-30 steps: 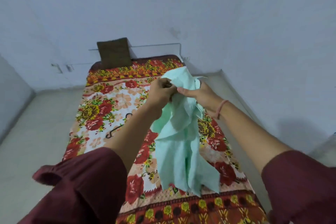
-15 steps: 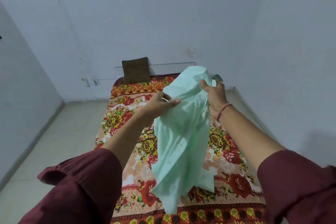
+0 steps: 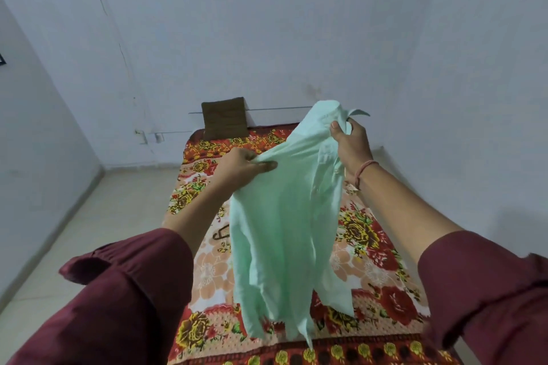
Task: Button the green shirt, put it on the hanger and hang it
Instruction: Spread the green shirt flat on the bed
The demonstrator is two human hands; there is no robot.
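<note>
Above the bed [image 3: 382, 261], the green shirt [image 3: 281, 231] hangs lengthwise, right hand [image 3: 351, 145] gripping its collar, left hand [image 3: 240, 166] pinching a lower fold.

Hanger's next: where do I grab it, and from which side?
Probably grip the dark hanger at its exposed end, coming from above on the left: it lies flat on the bedspread, and the green shirt hides the rest.

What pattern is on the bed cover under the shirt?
The bed cover has red and yellow flowers on cream, seen best in the head view.
</note>
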